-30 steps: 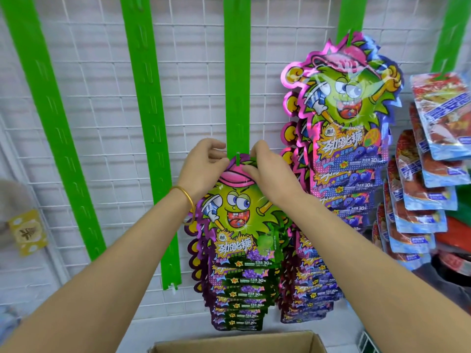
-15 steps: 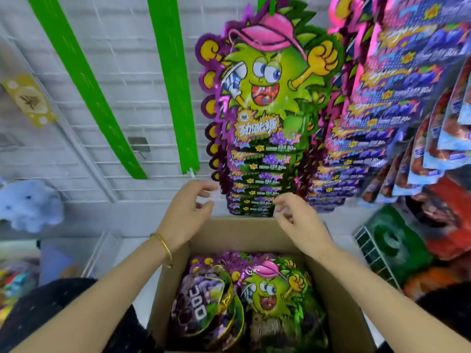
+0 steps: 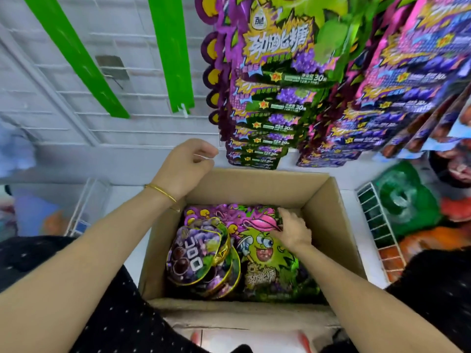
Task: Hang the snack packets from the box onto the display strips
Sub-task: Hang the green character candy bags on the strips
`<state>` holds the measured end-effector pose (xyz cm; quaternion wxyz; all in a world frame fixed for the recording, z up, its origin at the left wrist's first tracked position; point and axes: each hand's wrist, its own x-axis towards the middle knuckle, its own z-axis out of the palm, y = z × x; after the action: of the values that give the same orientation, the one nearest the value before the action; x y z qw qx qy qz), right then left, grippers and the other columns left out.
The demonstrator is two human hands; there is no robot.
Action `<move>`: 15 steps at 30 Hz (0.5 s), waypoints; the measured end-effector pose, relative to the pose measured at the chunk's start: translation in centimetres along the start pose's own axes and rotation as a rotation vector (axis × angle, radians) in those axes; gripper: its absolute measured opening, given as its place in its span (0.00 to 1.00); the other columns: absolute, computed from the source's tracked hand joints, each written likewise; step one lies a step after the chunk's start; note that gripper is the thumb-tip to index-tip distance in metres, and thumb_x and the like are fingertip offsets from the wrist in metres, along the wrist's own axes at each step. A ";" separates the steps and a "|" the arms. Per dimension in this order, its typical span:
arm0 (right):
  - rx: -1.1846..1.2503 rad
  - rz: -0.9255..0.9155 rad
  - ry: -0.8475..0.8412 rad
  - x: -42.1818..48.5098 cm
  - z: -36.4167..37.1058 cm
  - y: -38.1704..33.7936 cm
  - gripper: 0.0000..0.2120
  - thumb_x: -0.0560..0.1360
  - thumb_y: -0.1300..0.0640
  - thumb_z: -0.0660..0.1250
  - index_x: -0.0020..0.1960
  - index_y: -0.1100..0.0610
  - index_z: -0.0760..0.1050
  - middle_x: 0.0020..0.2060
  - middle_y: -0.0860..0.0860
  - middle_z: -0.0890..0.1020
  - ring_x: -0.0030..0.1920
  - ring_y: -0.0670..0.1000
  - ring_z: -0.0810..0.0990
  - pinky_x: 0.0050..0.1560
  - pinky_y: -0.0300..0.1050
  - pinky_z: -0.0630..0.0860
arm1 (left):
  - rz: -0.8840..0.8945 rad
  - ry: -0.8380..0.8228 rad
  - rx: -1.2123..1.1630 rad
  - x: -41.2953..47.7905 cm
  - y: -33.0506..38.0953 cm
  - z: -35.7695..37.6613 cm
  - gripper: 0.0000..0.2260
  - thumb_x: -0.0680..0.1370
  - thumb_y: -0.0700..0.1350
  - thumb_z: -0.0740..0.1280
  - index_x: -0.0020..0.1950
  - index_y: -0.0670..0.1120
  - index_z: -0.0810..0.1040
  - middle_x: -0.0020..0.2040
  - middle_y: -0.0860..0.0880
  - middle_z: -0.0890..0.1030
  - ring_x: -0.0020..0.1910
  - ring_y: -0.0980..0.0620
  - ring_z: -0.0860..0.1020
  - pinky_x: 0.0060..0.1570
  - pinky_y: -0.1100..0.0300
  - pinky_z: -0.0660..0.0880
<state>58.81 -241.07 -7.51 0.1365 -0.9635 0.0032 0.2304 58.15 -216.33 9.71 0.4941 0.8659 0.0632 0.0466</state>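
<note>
Head view: the left hand (image 3: pixel 187 166) hovers over the far-left corner of the open brown cardboard box (image 3: pixel 328 200). Its wrist is bent and its fingers are loosely curled, holding nothing. A thin gold bangle (image 3: pixel 160 191) sits on its wrist. The right hand (image 3: pixel 293 229) reaches down into the box, palm down, with the forearm coming in over the near right corner. Its fingertips (image 3: pixel 280 220) rest on the top edge of the shiny green monster-print snack packet (image 3: pixel 265 256), at the pink cap — whether the thumb is hooked under that edge I cannot tell, so a pinch is not certain.

The packet lies flat and face up in the right half of the box. Its long axis runs from the near wall to the far wall, with the capped head toward the display and the yellow lettering toward the person. Just left of it lie round purple grape-print packets (image 3: pixel 196 256), overlapping one another. Above the far wall, a column of hung monster-print packets (image 3: pixel 275 80) faces outward, beside two bare green plastic display strips (image 3: pixel 175 54) on a white wire grid (image 3: pixel 63 98).
</note>
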 end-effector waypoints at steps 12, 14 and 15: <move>0.480 -0.179 -0.147 -0.3 -4.3 1.3 0.06 0.71 0.58 0.72 0.46 0.60 0.79 0.42 0.53 0.83 0.42 0.50 0.78 0.43 0.41 0.74 | -0.027 -0.180 0.020 -0.8 0.0 1.8 0.08 0.75 0.36 0.65 0.51 0.45 0.76 0.50 0.48 0.78 0.47 0.55 0.76 0.47 0.68 0.71; 0.542 -0.238 -0.248 -1.5 -7.7 0.9 0.06 0.72 0.60 0.71 0.46 0.63 0.78 0.38 0.53 0.81 0.39 0.47 0.75 0.39 0.39 0.69 | 0.012 -0.271 0.130 -1.4 0.0 2.4 0.11 0.75 0.39 0.67 0.56 0.46 0.75 0.54 0.51 0.76 0.49 0.58 0.75 0.48 0.73 0.69; 0.534 -0.270 -0.294 -2.4 -9.5 0.4 0.05 0.72 0.60 0.70 0.44 0.61 0.77 0.35 0.49 0.79 0.37 0.45 0.74 0.37 0.38 0.67 | 0.053 -0.314 0.218 -1.7 0.1 2.7 0.15 0.74 0.42 0.68 0.61 0.46 0.74 0.56 0.53 0.75 0.53 0.59 0.74 0.52 0.71 0.67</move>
<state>60.83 -244.08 1.56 0.4124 -0.8418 -0.0841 0.3380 56.86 -218.96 8.37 0.3997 0.9122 -0.0330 -0.0833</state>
